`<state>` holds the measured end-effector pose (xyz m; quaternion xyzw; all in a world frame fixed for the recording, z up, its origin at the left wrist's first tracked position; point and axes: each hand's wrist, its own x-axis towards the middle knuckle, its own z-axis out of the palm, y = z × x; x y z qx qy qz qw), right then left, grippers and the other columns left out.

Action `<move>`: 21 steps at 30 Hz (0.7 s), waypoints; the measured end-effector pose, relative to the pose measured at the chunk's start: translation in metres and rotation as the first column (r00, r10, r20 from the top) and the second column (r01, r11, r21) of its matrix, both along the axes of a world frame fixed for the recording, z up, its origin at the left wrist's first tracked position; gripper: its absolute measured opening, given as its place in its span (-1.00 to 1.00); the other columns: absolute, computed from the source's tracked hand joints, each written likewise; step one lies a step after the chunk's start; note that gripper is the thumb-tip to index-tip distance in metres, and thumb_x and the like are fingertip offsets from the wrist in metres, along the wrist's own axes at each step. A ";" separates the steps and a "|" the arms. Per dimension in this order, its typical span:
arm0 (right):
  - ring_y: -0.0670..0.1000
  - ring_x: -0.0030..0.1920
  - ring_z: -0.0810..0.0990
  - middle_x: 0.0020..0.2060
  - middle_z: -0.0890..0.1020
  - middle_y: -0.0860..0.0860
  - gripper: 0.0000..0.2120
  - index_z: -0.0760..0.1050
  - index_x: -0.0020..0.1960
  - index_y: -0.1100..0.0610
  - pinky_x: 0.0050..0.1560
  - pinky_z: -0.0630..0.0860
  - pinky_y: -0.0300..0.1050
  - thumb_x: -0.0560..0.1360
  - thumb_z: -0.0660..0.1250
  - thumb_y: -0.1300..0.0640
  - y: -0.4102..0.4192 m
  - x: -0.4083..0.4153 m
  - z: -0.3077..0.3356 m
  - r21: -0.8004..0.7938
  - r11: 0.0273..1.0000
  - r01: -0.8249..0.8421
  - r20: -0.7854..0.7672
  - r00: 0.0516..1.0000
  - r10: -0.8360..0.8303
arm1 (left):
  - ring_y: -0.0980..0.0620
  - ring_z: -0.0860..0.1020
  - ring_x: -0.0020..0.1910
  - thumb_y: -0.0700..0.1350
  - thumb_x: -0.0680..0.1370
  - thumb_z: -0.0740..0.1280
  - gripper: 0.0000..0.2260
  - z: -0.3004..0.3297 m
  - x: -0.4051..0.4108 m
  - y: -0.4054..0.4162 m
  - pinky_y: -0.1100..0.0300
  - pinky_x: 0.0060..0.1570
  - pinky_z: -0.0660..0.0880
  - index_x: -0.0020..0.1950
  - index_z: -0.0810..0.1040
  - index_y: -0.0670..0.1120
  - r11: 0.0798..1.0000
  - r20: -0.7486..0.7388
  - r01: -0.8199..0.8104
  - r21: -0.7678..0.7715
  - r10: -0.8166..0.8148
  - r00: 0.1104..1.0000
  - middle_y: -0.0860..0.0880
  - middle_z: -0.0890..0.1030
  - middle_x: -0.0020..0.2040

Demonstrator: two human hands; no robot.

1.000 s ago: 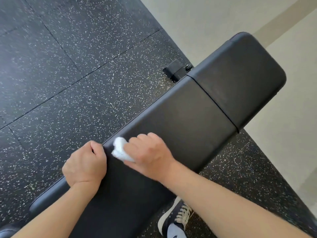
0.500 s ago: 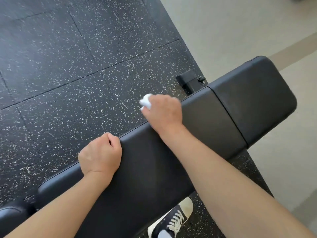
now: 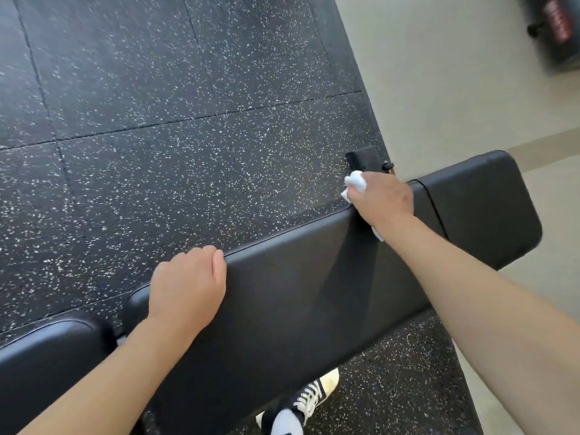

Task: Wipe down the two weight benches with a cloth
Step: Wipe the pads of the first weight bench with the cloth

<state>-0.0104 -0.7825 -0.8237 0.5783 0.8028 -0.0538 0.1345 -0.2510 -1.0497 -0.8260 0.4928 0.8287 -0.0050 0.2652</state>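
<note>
The right hand (image 3: 381, 200) is curled round a bunched white cloth (image 3: 356, 182), which shows past the fingers on the far side and again as a small tail beneath the wrist; the cloth is pressed onto the far edge of the weight bench (image 3: 298, 293), just short of the seam that parts the long back pad from the seat pad (image 3: 483, 208). The left hand (image 3: 188, 287) holds no cloth; its fingers are hooked over that same far edge, nearer the opposite end of the long pad, and appear to steady the surface. The bench's long axis runs from the left hand toward the seat pad, and the cloth lies at the seat-pad end of that line. In my judgement the seat pad, immediately beyond the seam from the right hand, is the stretch left to wipe, and the right hand is by far the nearer to it. A further black pad (image 3: 47, 365) sits just beyond the left hand's end of the bench; whether it belongs to the second bench cannot be told. A laced shoe (image 3: 307, 400) stands on the speckled rubber floor (image 3: 157, 120) on the near side of the bench.
</note>
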 end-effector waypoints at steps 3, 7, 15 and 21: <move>0.14 -0.11 0.65 -0.17 0.67 -0.03 -0.78 0.62 0.03 -0.11 -0.24 0.40 -0.07 0.51 0.29 -0.16 -0.070 -0.068 -0.005 -0.040 0.992 -0.118 -0.078 0.990 0.115 | -0.18 0.53 -0.22 -0.05 0.67 -0.01 -0.72 -0.005 -0.040 -0.050 0.00 -0.23 0.42 -0.17 0.39 0.00 0.995 0.005 -0.101 0.020 0.101 0.995 0.02 0.51 -0.24; 0.12 -0.19 0.63 -0.24 0.65 -0.02 -0.80 0.62 0.01 -0.07 -0.26 0.25 -0.05 0.53 0.30 -0.13 -0.169 -0.159 -0.003 -0.050 0.964 -0.263 -0.176 0.952 0.250 | -0.21 0.64 -0.10 0.03 0.71 0.01 -0.72 -0.003 -0.067 -0.098 -0.02 -0.18 0.49 0.13 0.50 0.03 0.987 0.083 -0.151 0.061 0.145 0.986 -0.02 0.67 -0.06; 0.17 -0.36 0.52 -0.37 0.50 0.02 -0.76 0.46 -0.08 0.04 -0.35 0.33 0.01 0.60 0.40 -0.10 -0.233 -0.192 0.004 0.171 0.905 -0.389 -0.502 0.756 0.420 | -0.26 0.63 -0.18 0.04 0.67 -0.02 -0.60 0.010 -0.077 -0.094 -0.07 -0.19 0.52 0.06 0.58 -0.07 0.990 0.081 -0.099 0.099 0.091 0.993 -0.06 0.67 -0.17; 0.25 -0.38 0.53 -0.37 0.47 0.11 -0.72 0.43 -0.10 0.07 -0.39 0.44 0.09 0.61 0.26 -0.14 -0.147 -0.044 0.008 0.277 0.872 -0.405 -0.360 0.797 0.484 | -0.28 0.64 -0.16 -0.05 0.72 0.08 -0.71 0.013 -0.072 -0.093 -0.07 -0.13 0.53 0.14 0.60 -0.05 0.982 0.085 -0.165 0.088 0.157 0.984 -0.07 0.72 -0.07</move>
